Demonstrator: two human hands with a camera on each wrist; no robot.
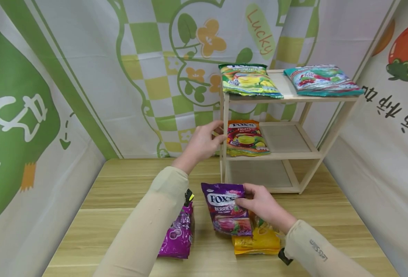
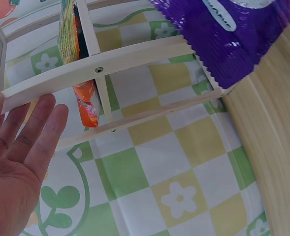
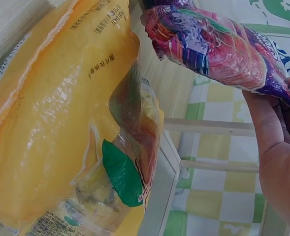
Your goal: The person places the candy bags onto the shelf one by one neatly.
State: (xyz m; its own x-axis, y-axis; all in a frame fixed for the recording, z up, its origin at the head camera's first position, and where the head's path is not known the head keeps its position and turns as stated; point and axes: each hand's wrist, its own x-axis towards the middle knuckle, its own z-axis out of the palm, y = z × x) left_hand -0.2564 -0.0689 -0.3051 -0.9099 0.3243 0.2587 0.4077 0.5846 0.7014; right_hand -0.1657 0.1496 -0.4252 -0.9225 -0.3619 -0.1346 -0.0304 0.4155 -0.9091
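My left hand (image 1: 204, 141) is at the front left post of a small wooden shelf rack (image 1: 269, 155), thumb and fingertips about the post. In the left wrist view, its fingers (image 2: 34, 132) lie along the post's side. My right hand (image 1: 262, 202) grips the upper right edge of a purple candy bag (image 1: 226, 215) marked FOX'S BERRIES, held upright and tilted in front of the rack. Close behind and below that bag lies a yellow bag (image 1: 257, 243) on the table. An orange-red FOX'S FRUITS bag (image 1: 246, 139) sits on the middle shelf, near my left fingers.
A yellow-green candy bag (image 1: 248, 80) and a teal-edged one (image 1: 323, 80) lie on the top shelf. Another purple bag (image 1: 177, 236) stands on the wooden table (image 1: 120, 184), partly covered by my left forearm. Printed cloth walls (image 1: 148, 77) surround the table.
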